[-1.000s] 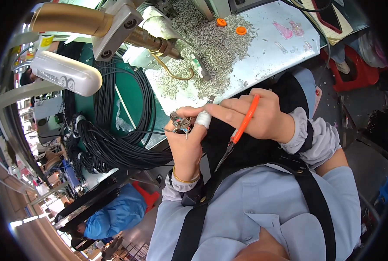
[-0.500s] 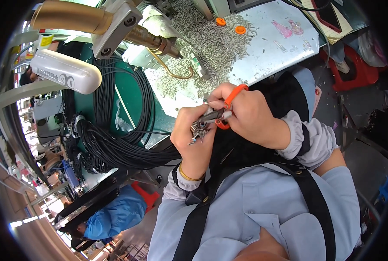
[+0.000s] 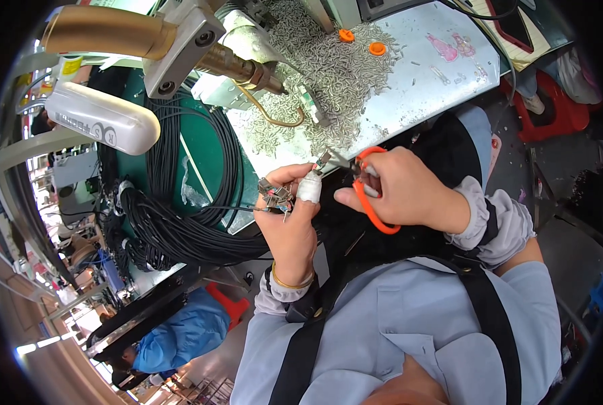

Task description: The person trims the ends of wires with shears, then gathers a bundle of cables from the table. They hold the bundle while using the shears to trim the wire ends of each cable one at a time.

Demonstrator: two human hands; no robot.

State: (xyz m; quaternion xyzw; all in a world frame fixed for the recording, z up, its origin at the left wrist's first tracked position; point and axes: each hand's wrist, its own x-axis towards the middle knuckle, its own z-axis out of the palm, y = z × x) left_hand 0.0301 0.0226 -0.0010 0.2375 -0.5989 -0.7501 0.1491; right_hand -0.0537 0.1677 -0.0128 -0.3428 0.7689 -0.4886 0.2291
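My left hand (image 3: 291, 229) is closed on a bunch of small metal connectors (image 3: 277, 196) with wire ends. One connector (image 3: 322, 159) pokes up between the thumb and index finger. White tape (image 3: 309, 187) wraps the thumb. To its right, my right hand (image 3: 399, 185) grips a pair of scissors (image 3: 366, 202) by the orange handles. Their blades point toward the single connector and look slightly apart; whether they touch it I cannot tell. White wrapping also covers some right fingers.
Small metal pieces and clippings (image 3: 342, 81) cover much of the pale worktop (image 3: 443, 81), with two orange caps among them. A soldering-type machine head (image 3: 247, 71) with a bent brass tube overhangs the left side. Coiled black cables (image 3: 173, 219) lie on the green mat (image 3: 203, 158).
My right hand has drawn back to the right with the scissors, away from the left hand. The scissor handles have spread. My left hand has shifted slightly left and tilted, showing the taped thumb.
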